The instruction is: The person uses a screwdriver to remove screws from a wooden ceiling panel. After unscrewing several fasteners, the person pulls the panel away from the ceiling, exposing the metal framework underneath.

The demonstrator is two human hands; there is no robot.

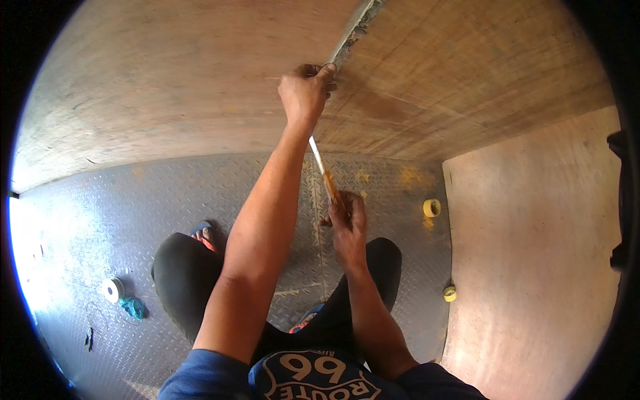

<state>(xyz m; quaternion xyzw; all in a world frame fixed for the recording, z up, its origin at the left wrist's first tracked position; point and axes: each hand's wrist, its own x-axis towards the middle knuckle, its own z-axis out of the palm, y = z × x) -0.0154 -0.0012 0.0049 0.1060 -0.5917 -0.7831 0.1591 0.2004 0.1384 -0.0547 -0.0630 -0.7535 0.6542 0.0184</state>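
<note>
The right hand (349, 227) is clamped round the brown near end of a slim white strip (317, 155), which slants far and left until the left arm hides it. Beyond, that arm stretches out, the left hand's (304, 95) fingers curled at the wooden wall's (187, 87) seam (352, 39); whether they pinch anything, I cannot tell.

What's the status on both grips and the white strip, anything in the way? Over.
Left grip closed at wall seam. Right grip around brown end of white strip. Strip runs out of sight behind left forearm. Yellow tape rolls on floor, right.
</note>
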